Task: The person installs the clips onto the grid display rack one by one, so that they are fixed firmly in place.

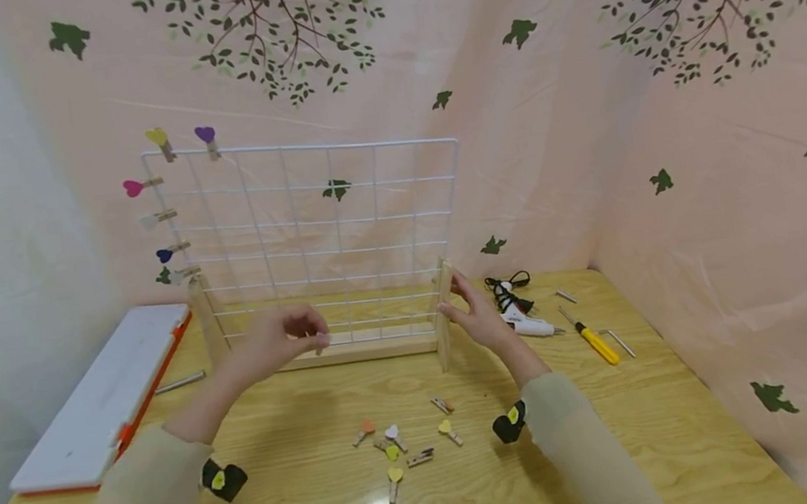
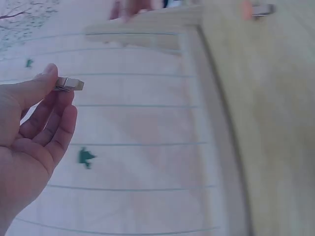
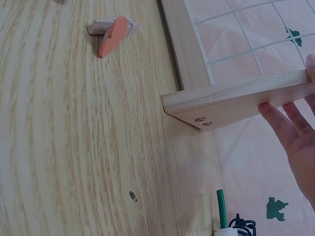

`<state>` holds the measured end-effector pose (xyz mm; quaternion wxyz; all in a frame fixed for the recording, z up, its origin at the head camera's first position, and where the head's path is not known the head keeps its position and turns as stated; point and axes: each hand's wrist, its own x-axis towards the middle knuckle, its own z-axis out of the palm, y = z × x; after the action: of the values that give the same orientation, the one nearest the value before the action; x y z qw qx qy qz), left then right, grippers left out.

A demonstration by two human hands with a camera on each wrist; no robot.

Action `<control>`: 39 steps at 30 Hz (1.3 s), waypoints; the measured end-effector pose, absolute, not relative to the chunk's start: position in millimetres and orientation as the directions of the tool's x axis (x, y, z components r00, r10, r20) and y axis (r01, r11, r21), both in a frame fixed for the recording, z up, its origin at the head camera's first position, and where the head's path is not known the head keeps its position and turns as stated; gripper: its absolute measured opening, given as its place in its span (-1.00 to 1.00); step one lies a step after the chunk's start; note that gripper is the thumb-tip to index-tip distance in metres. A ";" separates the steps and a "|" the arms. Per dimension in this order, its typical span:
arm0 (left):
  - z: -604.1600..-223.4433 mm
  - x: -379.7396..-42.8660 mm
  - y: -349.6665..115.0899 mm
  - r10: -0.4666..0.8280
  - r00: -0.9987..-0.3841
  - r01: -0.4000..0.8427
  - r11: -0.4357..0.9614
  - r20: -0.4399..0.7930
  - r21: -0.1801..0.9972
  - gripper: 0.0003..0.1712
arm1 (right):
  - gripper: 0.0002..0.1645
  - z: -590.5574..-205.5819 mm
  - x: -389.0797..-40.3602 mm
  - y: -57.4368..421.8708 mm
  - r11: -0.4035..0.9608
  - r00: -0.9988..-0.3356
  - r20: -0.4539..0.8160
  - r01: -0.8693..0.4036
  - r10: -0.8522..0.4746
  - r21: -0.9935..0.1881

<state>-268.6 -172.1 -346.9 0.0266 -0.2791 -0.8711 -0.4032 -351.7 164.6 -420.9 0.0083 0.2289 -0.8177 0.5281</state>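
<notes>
In the left wrist view, my left hand [image 2: 34, 128] pinches a small wooden clothespin [image 2: 71, 84] between thumb and fingertips. This hand [image 1: 278, 339] hovers before the lower part of a white wire grid [image 1: 360, 145]. The grid stands upright in a wooden frame with a base bar [image 1: 363, 356]. At its right end my right hand [image 1: 483, 318] holds the wooden side post [image 3: 231, 103], thumb on one side and fingers on the other. Heart-topped clothespins, such as a purple one [image 1: 205, 135] and a pink one [image 1: 134, 187], are clipped along the grid's top and left edges.
Several clothespins, one with a yellow heart [image 1: 396, 475], lie on the table [image 1: 288, 485]. A glue gun [image 1: 529, 326], a yellow-handled screwdriver [image 1: 600, 345] and a hex key [image 1: 617, 342] are to the right. At left lies a white, red-edged case [image 1: 103, 390] beside a metal rod [image 1: 180, 382].
</notes>
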 end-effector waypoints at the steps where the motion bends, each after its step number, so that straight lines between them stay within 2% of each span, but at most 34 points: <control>1: -337.0 -267.8 -173.6 0.462 -0.833 0.527 0.494 0.305 0.692 -0.91 | -0.19 -421.6 -351.8 164.5 0.340 -0.894 0.256 -0.385 -0.367 -0.858; 4: -305.3 -264.1 -178.3 0.433 -0.816 0.567 0.473 0.382 0.674 -0.93 | -0.20 -422.3 -351.2 163.9 0.334 -0.896 0.253 -0.380 -0.365 -0.863; 8: -262.0 -259.5 -184.9 0.343 -0.823 0.566 0.560 0.452 0.605 -0.91 | -0.21 -421.5 -350.2 163.6 0.351 -0.896 0.255 -0.386 -0.364 -0.853; 11: -230.8 -258.8 -189.0 0.291 -0.801 0.583 0.581 0.524 0.568 -0.89 | -0.21 -421.3 -350.3 163.8 0.364 -0.896 0.257 -0.390 -0.363 -0.846; 15: -195.0 -261.7 -192.0 0.232 -0.709 0.646 0.592 0.666 0.482 -0.86 | -0.20 -421.0 -350.7 164.2 0.361 -0.895 0.261 -0.393 -0.362 -0.845; 20: -164.9 -270.8 -193.5 0.126 -0.603 0.650 0.649 0.787 0.394 -0.81 | -0.20 -421.5 -350.7 163.8 0.356 -0.894 0.261 -0.393 -0.365 -0.848; 22: -157.1 -276.3 -194.0 0.083 -0.600 0.628 0.666 0.796 0.404 -0.79 | -0.20 -422.4 -350.9 163.8 0.354 -0.893 0.261 -0.393 -0.366 -0.849; 29: -143.2 -293.8 -195.7 -0.082 -0.725 0.441 0.708 0.684 0.552 -0.63 | -0.18 -420.0 -349.5 164.8 0.348 -0.891 0.256 -0.392 -0.376 -0.852; 34: -140.0 -304.3 -194.7 -0.115 -0.746 0.406 0.702 0.656 0.585 -0.62 | -0.19 -405.8 -337.8 161.3 0.345 -0.886 0.262 -0.400 -0.383 -0.849; 39: -140.4 -313.9 -194.3 -0.097 -0.750 0.391 0.732 0.654 0.558 -0.63 | -0.20 -398.5 -331.7 158.1 0.361 -0.894 0.246 -0.385 -0.373 -0.850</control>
<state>-313.9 -194.3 -140.4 0.3429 -0.0850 -0.8652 -0.3560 -331.7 158.1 -398.5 0.0055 0.2297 -0.8248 0.5166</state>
